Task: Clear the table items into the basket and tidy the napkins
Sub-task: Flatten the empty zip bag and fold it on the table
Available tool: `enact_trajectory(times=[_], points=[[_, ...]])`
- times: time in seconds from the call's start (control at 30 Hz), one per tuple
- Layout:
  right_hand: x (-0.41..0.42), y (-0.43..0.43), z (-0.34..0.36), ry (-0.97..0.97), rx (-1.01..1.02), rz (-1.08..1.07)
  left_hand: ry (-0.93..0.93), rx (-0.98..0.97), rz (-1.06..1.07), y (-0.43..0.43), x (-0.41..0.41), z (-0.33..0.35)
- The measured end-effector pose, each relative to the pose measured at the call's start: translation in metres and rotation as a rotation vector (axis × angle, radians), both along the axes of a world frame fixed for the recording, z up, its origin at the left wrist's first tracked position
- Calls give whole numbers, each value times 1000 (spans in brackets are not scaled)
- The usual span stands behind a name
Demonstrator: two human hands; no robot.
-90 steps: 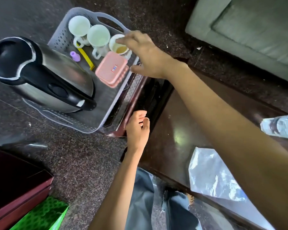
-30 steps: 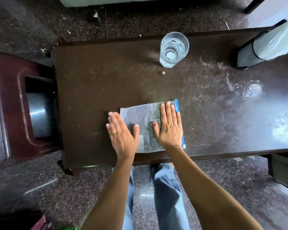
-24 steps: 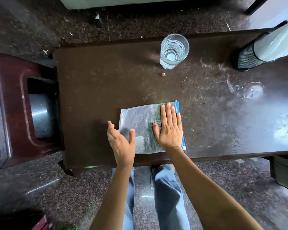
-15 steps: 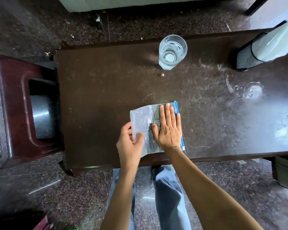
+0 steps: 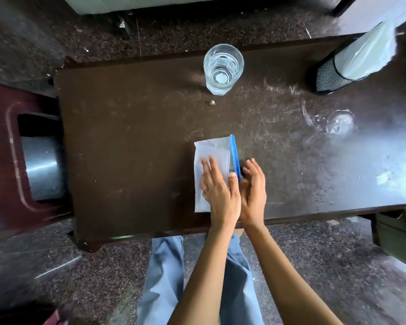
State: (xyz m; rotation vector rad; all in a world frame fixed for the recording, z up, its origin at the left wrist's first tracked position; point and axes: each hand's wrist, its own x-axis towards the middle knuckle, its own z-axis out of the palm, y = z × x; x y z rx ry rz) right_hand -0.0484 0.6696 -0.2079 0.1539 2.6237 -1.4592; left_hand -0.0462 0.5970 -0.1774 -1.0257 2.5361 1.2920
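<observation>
A clear plastic zip bag with a blue seal strip lies folded in half near the front edge of the dark wooden table. My left hand lies flat on the folded bag, fingers spread, pressing it down. My right hand is just right of the blue strip, fingers apart, holding nothing; I cannot tell whether it touches the bag. A glass of water stands at the table's far edge. The basket is out of view.
A black mesh holder with a white roll stands at the table's far right corner. A small crumb lies near the glass. A maroon stool with a metal vessel stands left of the table. My knees are under the front edge.
My left hand lifted the bag's left half and folded it over to the right, then pressed it flat. My right hand slid off the bag to its right side.
</observation>
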Motion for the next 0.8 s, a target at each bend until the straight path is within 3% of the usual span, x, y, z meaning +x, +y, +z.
enact_trajectory(times=[0.2,0.37,0.43,0.8], points=[[9,3,3,-149,14,-23,-107,1,-33,0,-16,-18],[6,2,3,-87,95,37,-22,-391,-256,-24,-29,-17],[6,3,4,-82,114,56,-5,-455,-331,-41,-37,-21],[8,4,1,-104,147,67,112,-373,-292,-80,-62,-36]])
